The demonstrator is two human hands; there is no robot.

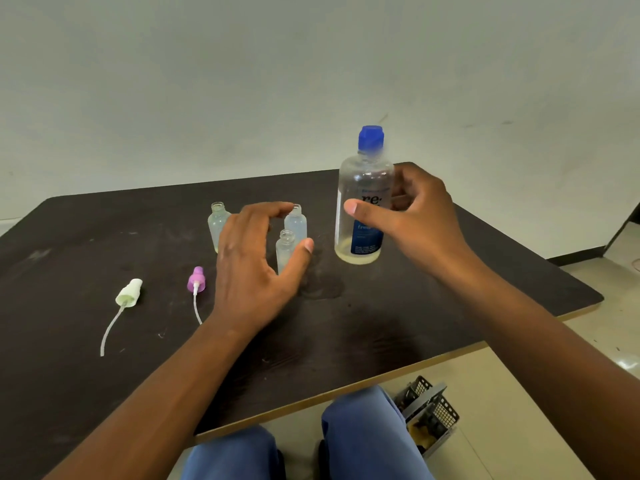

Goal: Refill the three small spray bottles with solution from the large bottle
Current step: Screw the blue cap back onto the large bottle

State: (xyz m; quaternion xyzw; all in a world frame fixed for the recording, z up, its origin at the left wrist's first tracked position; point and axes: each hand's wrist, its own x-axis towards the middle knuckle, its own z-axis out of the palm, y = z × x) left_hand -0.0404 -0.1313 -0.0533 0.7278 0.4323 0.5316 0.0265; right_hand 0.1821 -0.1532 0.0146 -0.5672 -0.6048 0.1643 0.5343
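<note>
The large bottle (363, 202) is clear plastic with a blue cap (371, 137) still on and a dark blue label; only a shallow layer of pale yellowish solution sits at its bottom. It stands upright, its base at or just above the desk (450, 299); which cannot be told. The right hand (408, 216) is wrapped around its middle from the right, thumb across the front of the label and fingers curled behind.

The three small spray bottles are frosted, uncapped and upright on the desk, clustered to the left of the right hand. The left hand (256, 258) is spread wide over them, fingers arched and thumb stretched out, gripping nothing. The front small bottle (285, 249) stands between its thumb and forefinger, the thumb tip just beside it. The rear small bottle (296, 221) is just beyond, under the fingertips; contact cannot be told. The left small bottle (217, 225) stands on the far side of the knuckles, partly hidden by them.

To the left of the left wrist lie two removed spray tops with dip tubes: a purple sprayer (196, 279) just beside it and a white sprayer (129, 292) further out.
</note>
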